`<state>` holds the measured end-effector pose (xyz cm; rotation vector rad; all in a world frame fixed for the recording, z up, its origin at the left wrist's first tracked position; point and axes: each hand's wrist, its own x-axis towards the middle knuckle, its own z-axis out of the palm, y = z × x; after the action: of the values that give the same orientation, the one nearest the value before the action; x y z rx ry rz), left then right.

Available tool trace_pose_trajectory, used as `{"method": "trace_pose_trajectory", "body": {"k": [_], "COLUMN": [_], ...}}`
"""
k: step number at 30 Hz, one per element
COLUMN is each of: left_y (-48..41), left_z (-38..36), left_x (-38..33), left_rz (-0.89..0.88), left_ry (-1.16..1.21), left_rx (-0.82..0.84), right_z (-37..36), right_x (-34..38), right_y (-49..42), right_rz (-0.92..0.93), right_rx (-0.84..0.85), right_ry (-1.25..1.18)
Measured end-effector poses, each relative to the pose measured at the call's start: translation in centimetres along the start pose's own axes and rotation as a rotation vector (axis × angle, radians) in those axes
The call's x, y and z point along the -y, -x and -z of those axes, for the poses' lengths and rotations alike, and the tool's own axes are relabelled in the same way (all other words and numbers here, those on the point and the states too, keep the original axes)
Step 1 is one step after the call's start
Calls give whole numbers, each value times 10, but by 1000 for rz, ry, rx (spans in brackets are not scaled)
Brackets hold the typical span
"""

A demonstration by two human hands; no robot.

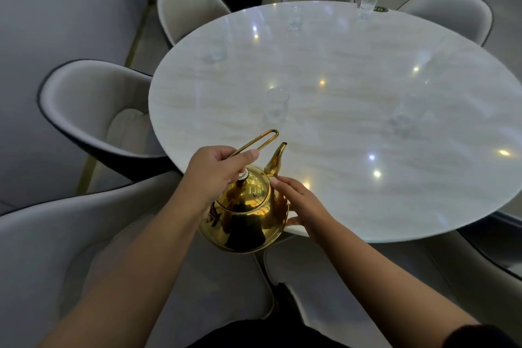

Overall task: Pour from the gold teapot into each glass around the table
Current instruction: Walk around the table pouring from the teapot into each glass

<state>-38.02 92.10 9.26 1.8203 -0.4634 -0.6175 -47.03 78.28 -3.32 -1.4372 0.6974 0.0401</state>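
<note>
From the head view, my left hand (217,169) is curled round the thin gold wire loop handle (260,141) of the round, polished gold teapot (243,212). It holds the pot at the near rim of the oval white marble table (367,192). The belly hangs partly off the edge, and I cannot tell whether it rests on anything.

My right hand (299,203) grips nothing. Its fingers are fairly straight and laid against the pot's side at about 3 o'clock, just below the base of the spout (278,158).

The relation that matters is spout to glass. The spout points away from me towards 12 o'clock, and the nearest clear drinking glass (276,106) stands almost straight along that line, a short way beyond the tip, upright and apart from it. I judge a forward reach and a tip of the handle would bring the spout over its mouth, with the left hand leading.

A second clear glass (406,113) sits at about 2 o'clock, well apart. Three more stand along the far side, at 11 o'clock (217,46), 12 o'clock (295,17) and 1 o'clock (367,7). Pale cushioned chairs (93,104) ring the table.
</note>
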Motion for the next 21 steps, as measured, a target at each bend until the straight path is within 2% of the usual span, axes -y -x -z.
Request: {"method": "trace_pose_trajectory", "body": {"k": [21], "left_y": [-134], "left_z": [20], "left_x": [-27], "left_rz": [-38], "left_ry": [-173], "left_rx": [-75], "right_z": [4], "right_x": [69], "right_y": [-117], "right_rz": [-28], "right_rx": [4], "right_ry": [-110]}}
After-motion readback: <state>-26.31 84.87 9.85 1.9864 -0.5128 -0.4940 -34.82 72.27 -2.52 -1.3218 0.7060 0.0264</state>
